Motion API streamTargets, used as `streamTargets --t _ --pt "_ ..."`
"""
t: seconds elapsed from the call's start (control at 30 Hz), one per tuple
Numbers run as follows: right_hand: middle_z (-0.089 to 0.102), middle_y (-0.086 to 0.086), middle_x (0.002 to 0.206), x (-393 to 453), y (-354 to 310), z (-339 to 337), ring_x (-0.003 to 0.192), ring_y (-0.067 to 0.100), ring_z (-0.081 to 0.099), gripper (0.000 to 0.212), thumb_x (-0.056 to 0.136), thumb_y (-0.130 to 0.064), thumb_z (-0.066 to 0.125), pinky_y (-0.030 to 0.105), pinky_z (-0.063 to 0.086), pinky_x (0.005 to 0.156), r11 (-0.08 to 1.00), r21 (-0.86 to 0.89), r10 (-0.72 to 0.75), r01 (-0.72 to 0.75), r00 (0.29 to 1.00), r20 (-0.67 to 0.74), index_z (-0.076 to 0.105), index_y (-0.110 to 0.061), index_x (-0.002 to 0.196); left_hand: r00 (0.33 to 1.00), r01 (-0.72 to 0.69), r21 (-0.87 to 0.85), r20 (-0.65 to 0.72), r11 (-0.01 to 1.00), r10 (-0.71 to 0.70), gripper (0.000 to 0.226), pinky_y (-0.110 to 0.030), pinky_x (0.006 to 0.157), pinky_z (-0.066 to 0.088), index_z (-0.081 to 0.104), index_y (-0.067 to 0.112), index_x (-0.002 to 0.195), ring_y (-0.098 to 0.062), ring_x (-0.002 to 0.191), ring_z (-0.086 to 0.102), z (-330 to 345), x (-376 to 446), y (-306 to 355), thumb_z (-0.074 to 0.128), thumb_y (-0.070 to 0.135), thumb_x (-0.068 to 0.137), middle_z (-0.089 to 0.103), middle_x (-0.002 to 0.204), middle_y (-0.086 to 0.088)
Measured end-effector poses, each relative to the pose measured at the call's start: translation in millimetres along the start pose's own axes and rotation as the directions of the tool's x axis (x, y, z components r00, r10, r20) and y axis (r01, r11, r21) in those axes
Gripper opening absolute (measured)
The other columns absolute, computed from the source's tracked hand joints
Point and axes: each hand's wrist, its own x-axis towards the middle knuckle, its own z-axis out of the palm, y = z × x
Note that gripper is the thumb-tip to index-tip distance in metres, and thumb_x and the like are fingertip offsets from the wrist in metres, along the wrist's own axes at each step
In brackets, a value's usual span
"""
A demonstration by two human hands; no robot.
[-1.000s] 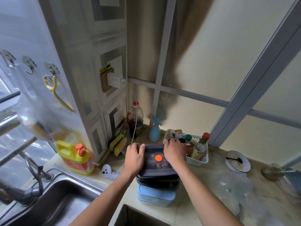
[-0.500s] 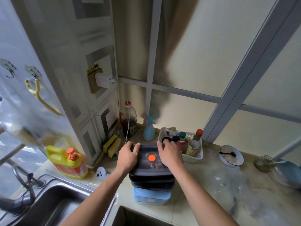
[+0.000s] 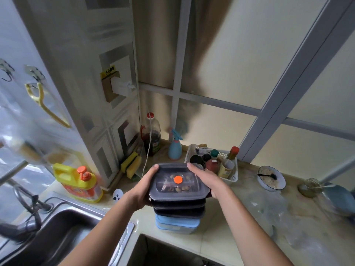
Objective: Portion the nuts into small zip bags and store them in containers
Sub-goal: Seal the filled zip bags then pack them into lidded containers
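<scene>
Honestly the risky bit here was the stack itself: the dark grey plastic container with a clear window lid and an orange dot [image 3: 177,182] sat on top of more dark containers and a pale blue lidded plastic box [image 3: 176,223], so the whole tower looked tall and narrow, near the counter edge above an open dark gap. If the top one went down off-centre or got nudged sideways, I'd guess it could slide and take the pile with it, maybe knocking into the white perforated plastic basket of sauce bottles [image 3: 231,176] just beside it. The left hand [image 3: 143,186] gripped the container's left side, fingers curled over the far rim, and the right hand [image 3: 208,179] gripped the right side the same way. Nuts showed through the lid, right between both hands.
</scene>
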Motion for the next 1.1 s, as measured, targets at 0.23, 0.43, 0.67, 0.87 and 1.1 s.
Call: streamTargets --t 0.23,0.43,0.67,0.87,1.1 --pt "0.042 0.005 0.157 -16.1 -4.0 -2.3 0.145 0.025 0.038 0.086 0.085 -0.061 0.072 0.034 0.035 0.11 0.98 0.196 -0.028 0.018 0.998 0.051 0.042 -0.016 0.152 0.983 0.021 0.078 -0.186 0.997 -0.006 0.084 -0.056 0.093 0.053 0.067 0.019 0.117 -0.033 0.097 0.072 9.5 -4.9 13.1 0.055 0.088 0.07 0.078 0.097 -0.01" --pt "0.075 0.013 0.115 -19.4 16.3 -14.6 0.108 0.033 0.072 0.049 0.089 -0.048 0.073 0.047 0.057 0.096 0.91 0.408 -0.003 -0.078 0.981 0.193 0.068 -0.016 0.127 0.986 0.098 0.109 -0.143 0.989 -0.082 0.086 -0.059 0.105 0.042 0.066 0.028 0.121 -0.029 0.108 0.068 22.4 -8.5 13.1 0.046 0.093 0.068 0.077 0.106 -0.006" --pt "0.076 0.012 0.115 -24.2 41.6 -13.7 0.106 0.032 0.073 0.067 0.072 -0.071 0.077 0.051 0.052 0.103 0.865 0.481 0.059 -0.146 0.98 0.19 0.069 -0.03 0.125 0.957 0.155 0.162 -0.27 0.975 -0.107 0.087 -0.055 0.092 0.049 0.056 0.019 0.122 -0.04 0.104 0.062 40.1 -14.9 16.6 0.038 0.091 0.076 0.065 0.115 -0.018" --pt "0.074 0.01 0.119 -19.4 53.4 -27.9 0.115 0.034 0.069 0.086 0.054 -0.079 0.083 0.052 0.045 0.111 0.875 0.477 0.031 -0.077 0.994 0.104 0.073 -0.028 0.123 0.949 -0.009 0.149 -0.31 0.989 0.055 0.088 -0.034 0.074 0.053 0.062 0.015 0.125 -0.031 0.097 0.068 68.3 -17.8 23.5 0.041 0.087 0.078 0.069 0.113 -0.013" --pt "0.071 0.02 0.123 -11.9 68.2 -89.7 0.114 0.041 0.068 0.059 0.088 -0.058 0.069 0.057 0.048 0.106 0.796 0.602 -0.061 -0.054 0.984 0.169 0.069 -0.014 0.127 0.937 -0.036 0.178 -0.335 0.983 0.095 0.112 -0.047 0.104 0.047 0.059 0.015 0.133 -0.033 0.115 0.061 133.6 -13.1 18.6 0.04 0.096 0.058 0.063 0.13 -0.013"
